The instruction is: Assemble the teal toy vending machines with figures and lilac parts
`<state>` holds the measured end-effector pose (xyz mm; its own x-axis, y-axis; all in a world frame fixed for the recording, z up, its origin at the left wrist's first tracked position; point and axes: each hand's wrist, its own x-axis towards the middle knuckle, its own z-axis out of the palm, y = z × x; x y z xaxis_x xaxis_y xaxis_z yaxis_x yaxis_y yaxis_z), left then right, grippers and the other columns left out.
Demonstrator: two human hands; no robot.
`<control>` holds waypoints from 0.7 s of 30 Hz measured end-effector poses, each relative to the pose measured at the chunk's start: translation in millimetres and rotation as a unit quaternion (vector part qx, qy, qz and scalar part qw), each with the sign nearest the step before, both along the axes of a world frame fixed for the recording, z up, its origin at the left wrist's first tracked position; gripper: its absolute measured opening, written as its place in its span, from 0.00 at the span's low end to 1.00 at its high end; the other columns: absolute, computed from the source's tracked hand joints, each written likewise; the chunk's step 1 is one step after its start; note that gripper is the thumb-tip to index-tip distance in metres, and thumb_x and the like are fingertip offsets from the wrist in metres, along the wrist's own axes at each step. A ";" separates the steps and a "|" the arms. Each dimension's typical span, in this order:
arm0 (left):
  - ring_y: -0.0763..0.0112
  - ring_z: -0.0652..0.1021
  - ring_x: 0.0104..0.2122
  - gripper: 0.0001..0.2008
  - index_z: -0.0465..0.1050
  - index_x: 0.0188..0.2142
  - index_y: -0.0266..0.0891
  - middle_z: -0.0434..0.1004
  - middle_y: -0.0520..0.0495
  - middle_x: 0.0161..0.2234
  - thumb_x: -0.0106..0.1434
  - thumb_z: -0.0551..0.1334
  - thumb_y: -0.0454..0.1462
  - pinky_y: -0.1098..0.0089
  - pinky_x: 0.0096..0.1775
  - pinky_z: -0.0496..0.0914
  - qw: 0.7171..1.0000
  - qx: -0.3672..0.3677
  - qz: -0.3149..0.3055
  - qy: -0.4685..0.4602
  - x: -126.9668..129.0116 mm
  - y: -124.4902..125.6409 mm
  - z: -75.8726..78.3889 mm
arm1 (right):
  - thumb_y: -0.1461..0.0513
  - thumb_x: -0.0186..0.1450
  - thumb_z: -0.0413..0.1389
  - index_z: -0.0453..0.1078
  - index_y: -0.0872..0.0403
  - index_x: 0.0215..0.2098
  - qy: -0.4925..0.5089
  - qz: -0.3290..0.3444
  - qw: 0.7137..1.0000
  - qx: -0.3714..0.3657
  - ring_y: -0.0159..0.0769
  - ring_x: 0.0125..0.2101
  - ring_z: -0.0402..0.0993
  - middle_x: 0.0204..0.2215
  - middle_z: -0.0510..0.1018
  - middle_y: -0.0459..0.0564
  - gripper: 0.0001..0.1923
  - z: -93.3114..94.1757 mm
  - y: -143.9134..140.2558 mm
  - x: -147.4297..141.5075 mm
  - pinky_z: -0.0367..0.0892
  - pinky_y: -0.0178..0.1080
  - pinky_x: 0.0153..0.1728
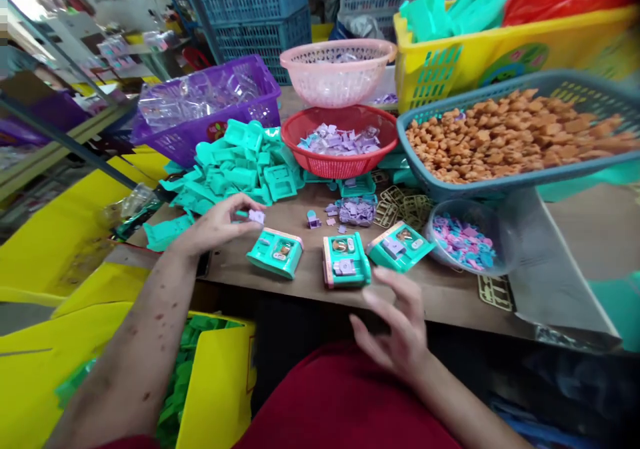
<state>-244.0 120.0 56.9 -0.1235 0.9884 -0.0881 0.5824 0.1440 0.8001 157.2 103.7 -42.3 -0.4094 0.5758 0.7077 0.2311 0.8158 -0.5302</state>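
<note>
a: in the head view, what is the left hand (215,225) doing?

b: it is reaching over the wooden table (450,295), fingers pinching closed on a small lilac plastic piece (257,216), just above and left of the leftmost teal toy unit (275,252).

a: and the right hand (397,325)?

b: it is hovering loose and half open, holding nothing, its fingertips sitting just below the middle teal toy unit (346,259). a third teal toy unit (400,245) is lying tilted to the right of that one.

a: what is lying around them?

b: a heap of teal shells (230,165) is piling up behind the left hand, and a red basket (340,139) is holding lilac pieces. a blue-grey tray (515,135) is carrying orange-brown bits, a clear bowl (467,239) is holding pink and blue pieces, and a purple basket (205,105) is keeping clear parts.
</note>
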 end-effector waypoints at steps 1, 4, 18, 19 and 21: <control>0.51 0.82 0.57 0.29 0.76 0.50 0.39 0.83 0.38 0.59 0.58 0.78 0.54 0.57 0.58 0.78 0.999 0.002 0.014 -0.053 1.9 -16.9 -7.7 | 0.64 0.68 0.65 0.60 0.31 0.77 0.010 0.045 0.999 -0.004 0.59 0.62 0.78 0.64 0.76 0.55 0.44 14.0 -6.9 -2.3 0.82 0.68 0.57; 0.51 0.81 0.60 0.28 0.73 0.50 0.41 0.82 0.38 0.60 0.63 0.75 0.57 0.55 0.61 0.78 0.990 0.023 0.061 -0.122 18.8 -59.6 -33.2 | 0.62 0.73 0.62 0.56 0.38 0.80 -0.070 0.192 0.973 -0.104 0.52 0.62 0.79 0.62 0.79 0.55 0.41 42.2 -20.7 -29.5 0.83 0.59 0.60; 0.55 0.79 0.63 0.16 0.79 0.60 0.46 0.81 0.43 0.60 0.75 0.66 0.41 0.54 0.67 0.73 0.986 0.116 -0.099 0.061 52.5 -112.5 -26.2 | 0.55 0.57 0.74 0.67 0.49 0.68 -0.188 0.078 0.968 -0.147 0.64 0.73 0.59 0.71 0.62 0.65 0.43 -3.7 -1.6 -124.9 0.63 0.69 0.72; 0.56 0.79 0.63 0.14 0.79 0.58 0.45 0.80 0.42 0.60 0.75 0.65 0.39 0.55 0.67 0.72 0.981 0.127 -0.127 0.068 51.9 -108.2 -25.7 | 0.57 0.57 0.72 0.66 0.49 0.69 -0.186 0.099 0.966 -0.149 0.64 0.74 0.58 0.72 0.61 0.65 0.44 -4.4 1.5 -124.3 0.63 0.68 0.72; 0.56 0.78 0.62 0.14 0.77 0.58 0.43 0.79 0.41 0.60 0.75 0.63 0.37 0.56 0.66 0.72 0.975 0.121 -0.172 0.074 51.4 -99.1 -26.2 | 0.58 0.57 0.69 0.59 0.50 0.73 -0.180 0.143 0.962 -0.151 0.63 0.77 0.53 0.74 0.59 0.66 0.48 -5.5 7.3 -122.3 0.61 0.68 0.73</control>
<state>-192.5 20.9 30.7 0.2246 0.9634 0.1467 0.6750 -0.2624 0.6896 34.9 111.0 -47.9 -0.7686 0.5602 0.3090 0.2336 0.6953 -0.6797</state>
